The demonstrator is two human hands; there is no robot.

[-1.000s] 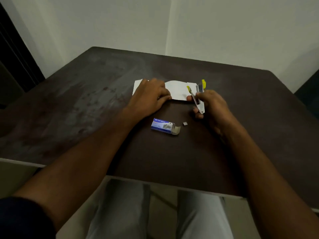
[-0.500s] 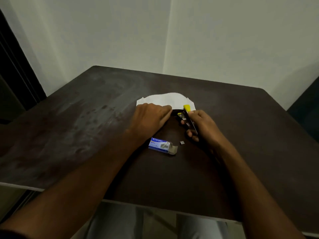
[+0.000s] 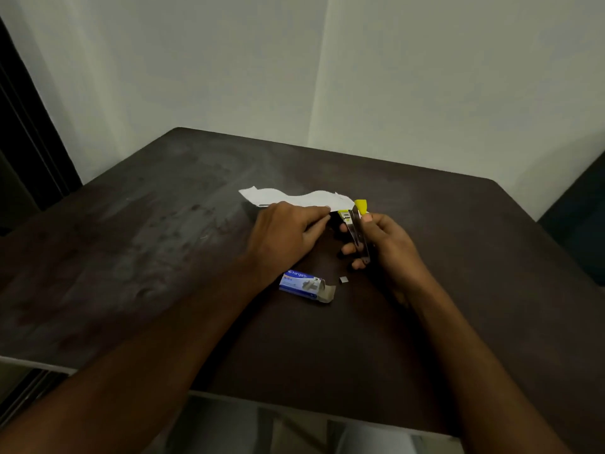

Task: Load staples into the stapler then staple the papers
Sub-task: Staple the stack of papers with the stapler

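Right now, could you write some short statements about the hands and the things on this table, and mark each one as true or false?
1. The right hand grips the stapler. True.
2. The staple box is closed. False: the flap at its end stands open.
3. The left hand touches the near edge of the papers. True.
4. The stapler lies flat on the table. False: the right hand holds it up, with its yellow tip pointing away from the person.
5. The small grey piece lies on the papers. False: it lies on the bare table beside the open end of the box.
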